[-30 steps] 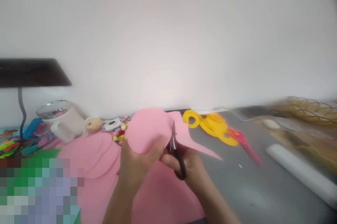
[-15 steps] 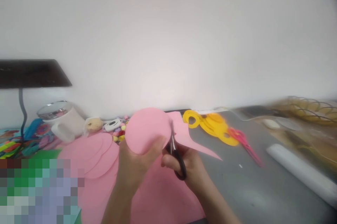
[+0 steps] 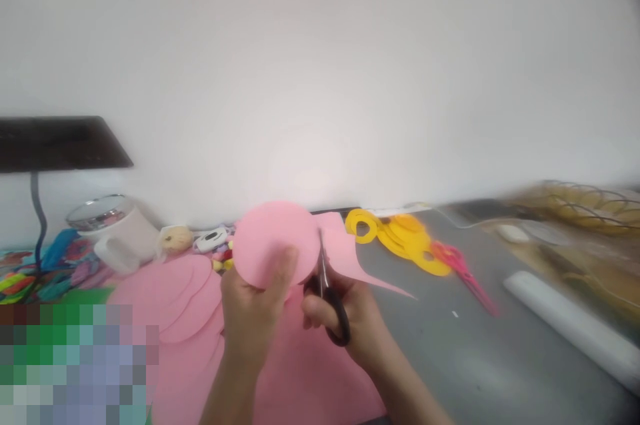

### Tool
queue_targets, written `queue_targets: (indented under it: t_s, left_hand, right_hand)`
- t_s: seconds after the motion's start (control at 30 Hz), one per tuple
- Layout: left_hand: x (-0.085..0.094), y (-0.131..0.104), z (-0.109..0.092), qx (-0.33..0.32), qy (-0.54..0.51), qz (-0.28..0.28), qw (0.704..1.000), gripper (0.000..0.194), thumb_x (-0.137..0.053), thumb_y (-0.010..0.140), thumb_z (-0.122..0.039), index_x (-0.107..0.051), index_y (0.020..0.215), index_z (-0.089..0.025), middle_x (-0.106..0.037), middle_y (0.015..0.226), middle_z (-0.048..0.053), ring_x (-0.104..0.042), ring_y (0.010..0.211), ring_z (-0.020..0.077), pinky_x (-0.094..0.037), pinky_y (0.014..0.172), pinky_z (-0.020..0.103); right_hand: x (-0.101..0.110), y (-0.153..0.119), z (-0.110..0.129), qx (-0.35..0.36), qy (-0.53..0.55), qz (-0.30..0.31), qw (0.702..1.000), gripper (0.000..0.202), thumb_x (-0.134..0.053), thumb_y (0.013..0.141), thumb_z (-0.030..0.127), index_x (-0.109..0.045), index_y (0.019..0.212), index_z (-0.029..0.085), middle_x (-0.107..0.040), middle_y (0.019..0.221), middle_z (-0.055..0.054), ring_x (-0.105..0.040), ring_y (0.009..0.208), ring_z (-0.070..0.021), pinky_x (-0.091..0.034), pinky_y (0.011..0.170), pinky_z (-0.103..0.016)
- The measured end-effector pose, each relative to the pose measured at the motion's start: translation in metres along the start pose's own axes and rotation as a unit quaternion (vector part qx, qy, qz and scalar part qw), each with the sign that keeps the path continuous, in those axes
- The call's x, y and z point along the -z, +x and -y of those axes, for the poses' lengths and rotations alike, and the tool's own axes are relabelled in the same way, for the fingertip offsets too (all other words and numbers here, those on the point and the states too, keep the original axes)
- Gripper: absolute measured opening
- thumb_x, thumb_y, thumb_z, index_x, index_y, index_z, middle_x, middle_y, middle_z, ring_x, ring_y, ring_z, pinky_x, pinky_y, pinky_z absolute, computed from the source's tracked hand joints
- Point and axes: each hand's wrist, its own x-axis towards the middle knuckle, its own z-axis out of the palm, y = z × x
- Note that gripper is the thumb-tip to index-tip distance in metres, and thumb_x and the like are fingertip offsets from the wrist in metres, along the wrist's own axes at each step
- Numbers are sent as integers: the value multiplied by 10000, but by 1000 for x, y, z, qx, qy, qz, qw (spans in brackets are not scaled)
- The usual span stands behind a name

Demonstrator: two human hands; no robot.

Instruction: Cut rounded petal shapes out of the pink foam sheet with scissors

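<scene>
A pale wall (image 3: 320, 78) rises beyond the pink disc (image 3: 273, 232), and the grey table (image 3: 440, 352) spreads to its right. A large pink sheet (image 3: 315, 372) lies on the nearer side of the disc, with overlapping pink discs (image 3: 185, 305) to its left and a long white bar (image 3: 565, 322) well to its right.

The left hand (image 3: 255, 312) grips the disc's near side, thumb on top. The right hand (image 3: 350, 315), at the disc's lower right, has its fingers in the handles of the black-handled scissors (image 3: 340, 325).

Over the last second, the disc and scissors have shifted slightly left together, and the left thumb has moved inward from the disc's right edge. That seems to leave the edge by the blades freer for cutting.

The yellow rings (image 3: 400, 235) lie to the disc's right. Just right of the disc, a pink offcut (image 3: 343, 252) trails past the blades; whether it remains joined, I cannot tell. Smallest, the pink scissors (image 3: 465, 272) lie past the rings.
</scene>
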Motion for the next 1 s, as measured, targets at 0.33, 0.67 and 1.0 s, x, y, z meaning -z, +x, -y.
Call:
queue_targets:
  t_s: [0.33,0.67,1.0]
  left_hand:
    - [-3,-8,-17,27,-15,18,999,57,-732,650,-208,-703,683,-171,-722,614,-3,-695,613,188,-549,524,235]
    - [-1,-5,-14,-3,-26,39,999,33,-708,675,-155,-713,659,-183,-712,602,-42,-681,591,137,-526,522,174]
    - [0,-6,-15,-15,-9,40,999,25,-702,685,-172,-711,664,-183,-723,614,-30,-695,627,155,-547,546,188]
  right_hand:
    - [4,0,2,-22,-7,-19,1000,370,-835,574,341,-497,583,191,-430,558,54,-360,543,-108,-316,515,-246]
    - [3,-1,11,-11,-20,-2,1000,419,-829,574,388,-453,567,204,-410,575,44,-330,552,-115,-302,530,-254]
    - [5,0,8,-9,-30,-4,1000,362,-781,624,302,-441,558,197,-386,551,61,-285,523,-89,-248,496,-232]
